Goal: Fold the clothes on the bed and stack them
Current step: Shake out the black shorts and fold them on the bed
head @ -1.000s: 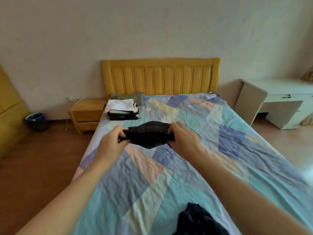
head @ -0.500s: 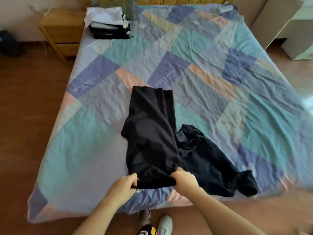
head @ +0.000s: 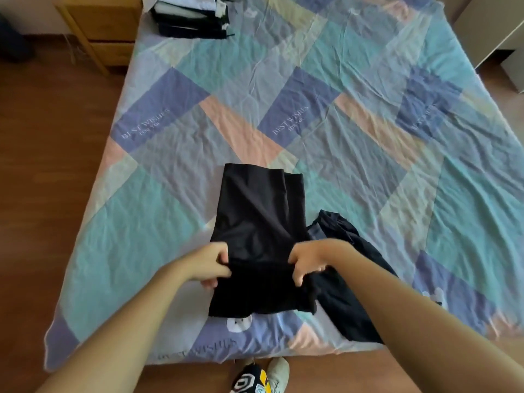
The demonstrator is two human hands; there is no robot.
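A black garment (head: 259, 217) lies lengthwise on the bed (head: 368, 154) near its foot, with its near part doubled over. My left hand (head: 211, 265) grips the garment's left edge at the fold. My right hand (head: 307, 263) grips the right edge at the same height. A second black garment (head: 344, 302) lies crumpled to the right, partly under my right forearm. A stack of folded clothes (head: 190, 17) sits at the bed's far left corner.
The patchwork sheet covers the whole bed. A wooden nightstand (head: 99, 26) stands left of the stack. White furniture (head: 490, 26) is at the far right. Wooden floor (head: 51, 165) runs along the left side, and shoes (head: 263, 377) show at the foot.
The view dropped from the headboard to the foot of the bed. The black garment was laid down flat, then both hands moved up it, folding its near end over.
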